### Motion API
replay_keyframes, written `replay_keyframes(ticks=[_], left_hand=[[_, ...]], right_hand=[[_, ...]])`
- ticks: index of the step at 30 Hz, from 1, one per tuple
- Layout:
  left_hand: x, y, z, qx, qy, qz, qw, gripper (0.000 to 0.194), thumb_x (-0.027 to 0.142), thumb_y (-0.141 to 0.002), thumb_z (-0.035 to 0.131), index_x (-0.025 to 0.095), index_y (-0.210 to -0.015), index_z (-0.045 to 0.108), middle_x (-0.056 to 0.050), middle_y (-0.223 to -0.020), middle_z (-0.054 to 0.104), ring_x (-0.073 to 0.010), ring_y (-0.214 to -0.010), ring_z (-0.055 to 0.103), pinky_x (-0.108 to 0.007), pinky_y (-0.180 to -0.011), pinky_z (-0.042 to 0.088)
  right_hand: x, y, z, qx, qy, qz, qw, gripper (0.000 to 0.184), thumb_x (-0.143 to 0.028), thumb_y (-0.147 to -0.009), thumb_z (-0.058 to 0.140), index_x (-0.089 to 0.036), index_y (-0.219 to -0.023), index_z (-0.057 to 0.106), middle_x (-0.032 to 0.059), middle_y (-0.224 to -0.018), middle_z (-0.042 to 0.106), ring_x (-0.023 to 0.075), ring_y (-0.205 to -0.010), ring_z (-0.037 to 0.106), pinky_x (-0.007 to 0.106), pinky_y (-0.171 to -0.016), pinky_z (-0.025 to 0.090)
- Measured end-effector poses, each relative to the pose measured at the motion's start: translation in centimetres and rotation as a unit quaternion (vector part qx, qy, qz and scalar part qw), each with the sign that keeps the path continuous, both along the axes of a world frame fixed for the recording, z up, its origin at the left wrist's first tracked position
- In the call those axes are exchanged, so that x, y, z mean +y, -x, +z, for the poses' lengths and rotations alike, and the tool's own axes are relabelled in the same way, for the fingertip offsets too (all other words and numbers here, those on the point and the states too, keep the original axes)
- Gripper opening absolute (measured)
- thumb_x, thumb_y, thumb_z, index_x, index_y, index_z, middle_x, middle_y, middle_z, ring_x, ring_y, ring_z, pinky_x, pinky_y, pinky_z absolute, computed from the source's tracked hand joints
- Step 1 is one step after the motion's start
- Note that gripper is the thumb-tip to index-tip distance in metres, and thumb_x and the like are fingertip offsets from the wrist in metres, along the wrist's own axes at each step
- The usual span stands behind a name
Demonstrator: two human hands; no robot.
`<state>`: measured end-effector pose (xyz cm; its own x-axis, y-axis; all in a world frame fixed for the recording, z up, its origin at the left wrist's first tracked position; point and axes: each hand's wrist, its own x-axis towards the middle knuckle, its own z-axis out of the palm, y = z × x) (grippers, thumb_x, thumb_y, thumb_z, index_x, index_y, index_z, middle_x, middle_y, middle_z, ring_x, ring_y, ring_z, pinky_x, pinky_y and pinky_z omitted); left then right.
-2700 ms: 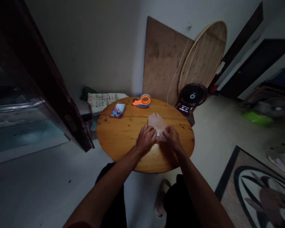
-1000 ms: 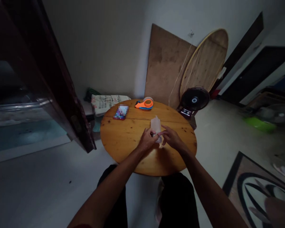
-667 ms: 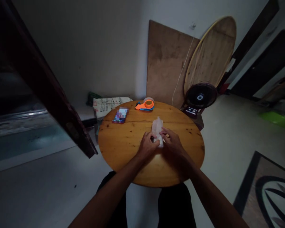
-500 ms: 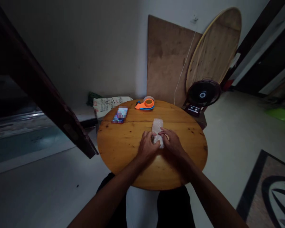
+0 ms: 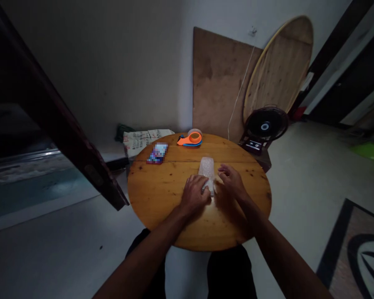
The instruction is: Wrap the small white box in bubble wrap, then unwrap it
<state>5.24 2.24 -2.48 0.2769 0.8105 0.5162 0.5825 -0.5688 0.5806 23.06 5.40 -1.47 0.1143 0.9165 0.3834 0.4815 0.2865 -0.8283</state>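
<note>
A narrow package in clear bubble wrap [image 5: 207, 166] lies on the round wooden table [image 5: 162, 195], its long side pointing away from me. My left hand [image 5: 195, 192] grips its near part from the left, with fingers across the top and the thumb at the near end. Just right of the package, my right hand [image 5: 232, 180] is raised and apart from it, fingers loosely spread and holding nothing. What is inside the wrap cannot be made out.
An orange and blue tape dispenser [image 5: 191, 139] sits at the table's far edge. Left of it lies a phone [image 5: 158, 153], its screen blurred. Beyond the right edge stands a black fan [image 5: 264, 126]. Wooden boards [image 5: 221, 79] lean on the wall behind.
My right hand has let go of the bubble-wrapped package and moved away to the right. My left hand stays on the package, its fingers now reaching further across it.
</note>
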Motion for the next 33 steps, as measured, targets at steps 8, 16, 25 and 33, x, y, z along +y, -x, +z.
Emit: replay_keyframes(ticks=[8, 16, 25, 33], left_hand=[[0.1, -0.1, -0.1, -0.013, -0.007, -0.003, 1.000, 0.029, 0.016, -0.080, 0.052, 0.017, -0.106, 0.066, -0.006, -0.107, 0.067, -0.0236, -0.101, 0.053, -0.038, -0.094, 0.041], [-0.1, 0.1, 0.2, -0.015, -0.009, -0.005, 1.000, 0.031, 0.015, -0.079, 0.053, 0.017, -0.107, 0.066, -0.007, -0.117, 0.065, -0.0256, -0.108, 0.051, -0.041, -0.097, 0.039], [-0.1, -0.1, 0.5, 0.006, 0.015, 0.007, 1.000, 0.029, 0.016, -0.079, 0.051, 0.018, -0.105, 0.065, -0.008, -0.105, 0.067, -0.0253, -0.103, 0.054, -0.040, -0.093, 0.040], [0.3, -0.1, 0.0, 0.017, -0.010, 0.026, 0.999, 0.030, 0.018, -0.079, 0.054, 0.019, -0.106, 0.067, -0.008, -0.111, 0.062, -0.0245, -0.103, 0.051, -0.039, -0.095, 0.040]], right_hand=[[3.3, 0.4, 1.2, 0.110, 0.222, 0.041, 0.968, 0.035, -0.033, -0.068, 0.069, -0.011, -0.094, 0.063, 0.0019, -0.065, 0.062, 0.0114, -0.047, 0.054, 0.019, -0.037, 0.034], [5.0, 2.6, 1.3, 0.113, 0.212, 0.060, 0.969, 0.021, -0.028, -0.055, 0.072, -0.014, -0.062, 0.059, -0.0029, -0.050, 0.052, 0.0076, -0.042, 0.041, 0.020, -0.039, 0.029], [4.6, 3.1, 0.3, 0.164, 0.122, 0.099, 0.974, 0.025, -0.034, -0.057, 0.068, -0.015, -0.071, 0.059, -0.0033, -0.061, 0.054, 0.0094, -0.054, 0.043, 0.022, -0.050, 0.034], [2.8, 3.1, 3.1, 0.192, 0.156, 0.169, 0.954, 0.025, -0.031, -0.054, 0.070, -0.016, -0.072, 0.062, -0.0028, -0.065, 0.060, 0.0118, -0.060, 0.050, 0.023, -0.057, 0.041]])
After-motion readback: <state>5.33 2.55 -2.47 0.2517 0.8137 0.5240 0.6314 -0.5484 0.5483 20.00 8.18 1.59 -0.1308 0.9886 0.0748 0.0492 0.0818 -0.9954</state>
